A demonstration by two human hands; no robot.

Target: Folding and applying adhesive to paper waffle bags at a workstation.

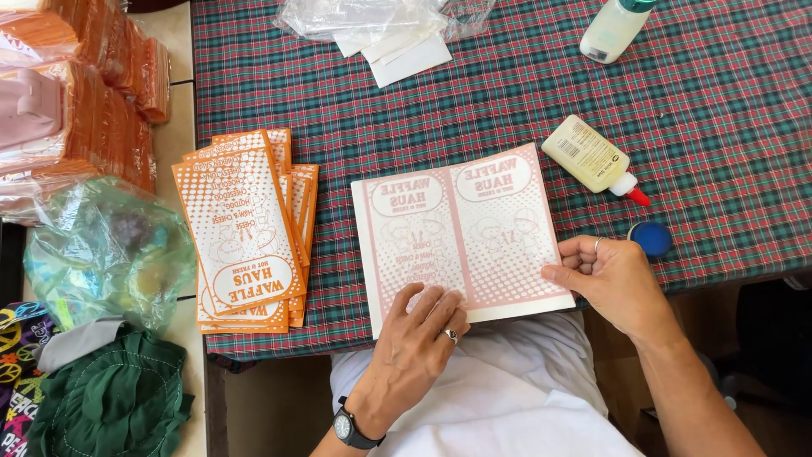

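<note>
A person at a plaid cloth (507, 93) holds a pale pink printed sheet (461, 237) flat near the cloth's front edge; the sheet's long axis runs side to side, tilted a little so its right end sits higher, and its print faces away from the person, reading upside down from here. Far left of the sheet, off the cloth, lie bundles of orange packs (93, 85), a clear bag (106, 245) and a green fabric (114, 398); just left of the sheet, not touching it, an orange stack (249, 233) is fanned out with its long axis running away from the person. The left hand (414, 347), wearing a ring and a wristwatch, presses on the sheet's near edge left of centre, fingers spread flat on the paper; the right hand (613, 279) takes the sheet's right edge, thumb on top and fingers curled shut on it. Beyond the sheet, white slips (397, 46) lie under clear plastic; up and right of the sheet, a glue bottle (592, 156) lies on its side, red tip toward the right hand; a blue cap (651, 239) sits just right of that hand; a second bottle (616, 27) lies at the far edge. Nothing lies on the sheet but the hands.
</note>
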